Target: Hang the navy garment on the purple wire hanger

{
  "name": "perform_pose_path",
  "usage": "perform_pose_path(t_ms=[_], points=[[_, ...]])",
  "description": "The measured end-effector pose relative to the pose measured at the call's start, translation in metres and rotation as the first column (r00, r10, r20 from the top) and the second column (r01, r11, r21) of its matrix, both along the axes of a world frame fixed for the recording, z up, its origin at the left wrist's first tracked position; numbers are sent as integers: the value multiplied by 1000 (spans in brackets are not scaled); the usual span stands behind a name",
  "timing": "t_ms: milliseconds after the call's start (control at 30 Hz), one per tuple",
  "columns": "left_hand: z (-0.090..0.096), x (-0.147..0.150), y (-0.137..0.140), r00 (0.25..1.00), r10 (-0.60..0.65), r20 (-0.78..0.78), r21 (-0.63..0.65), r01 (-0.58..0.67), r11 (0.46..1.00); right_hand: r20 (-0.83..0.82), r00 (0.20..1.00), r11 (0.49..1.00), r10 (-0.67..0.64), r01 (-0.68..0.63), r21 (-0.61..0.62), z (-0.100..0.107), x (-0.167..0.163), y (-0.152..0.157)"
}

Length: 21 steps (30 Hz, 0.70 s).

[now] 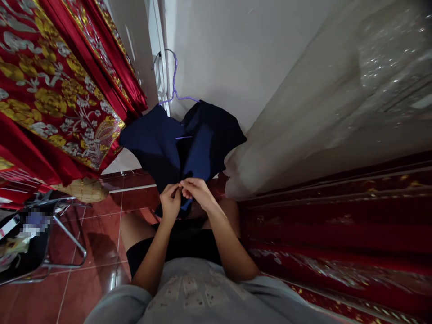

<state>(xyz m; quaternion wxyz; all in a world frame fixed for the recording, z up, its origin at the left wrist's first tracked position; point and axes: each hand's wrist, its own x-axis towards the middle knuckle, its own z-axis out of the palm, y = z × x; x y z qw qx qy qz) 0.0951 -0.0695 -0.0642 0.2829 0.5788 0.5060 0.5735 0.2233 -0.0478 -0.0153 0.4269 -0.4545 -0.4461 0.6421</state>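
A dark navy sleeveless garment (205, 148), like a vest, hangs on a purple wire hanger (175, 90) in front of me. Its front is parted in a V at the top. Low on that front, my left hand (170, 200) pinches the garment's edge between thumb and fingers. Right beside it, fingertips touching or nearly so, my right hand (198, 192) is closed in a pinch at the same edge. Any button or other small piece between the fingertips is too small to make out. The garment's lower part hangs behind my hands, partly hidden.
Red cloth with gold and silver embroidery (64, 85) hangs at the left. A sheer whitish sparkly fabric (297, 103) drapes at the right, above dark red cloth (330, 225). A black chair with metal legs (43, 243) holding several items stands on the red tiled floor (101, 243).
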Motion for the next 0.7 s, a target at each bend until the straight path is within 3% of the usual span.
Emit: perform_pose_path(t_ms=[133, 200, 267, 333, 433, 533, 600, 700], points=[[-1, 5, 3, 995, 25, -102, 48, -20, 999, -22, 1000, 999, -19, 19, -34, 35, 5, 29], [-5, 16, 5, 989, -20, -147, 53, 28, 998, -41, 995, 994, -88, 91, 67, 68, 8, 60], [-5, 26, 9, 974, -97, -205, 30, 105, 994, -55, 979, 954, -196, 203, 222, 105, 11, 92], [4, 31, 16, 941, -186, -284, -11, 191, 982, -59, 973, 919, -224, 231, 319, 135, 14, 117], [46, 19, 38, 905, -258, -338, 5, 275, 961, -36, 978, 887, -204, 200, 416, 153, 17, 127], [111, -5, 69, 960, -172, -223, 202, 218, 955, 4, 986, 870, -167, 145, 471, 149, 20, 112], [149, -17, 90, 955, -153, -255, 296, 228, 928, 32, 989, 861, -144, 110, 496, 146, 21, 100], [182, -23, 114, 913, -172, -369, 322, 299, 898, 108, 983, 828, -149, 64, 557, 145, 18, 92]])
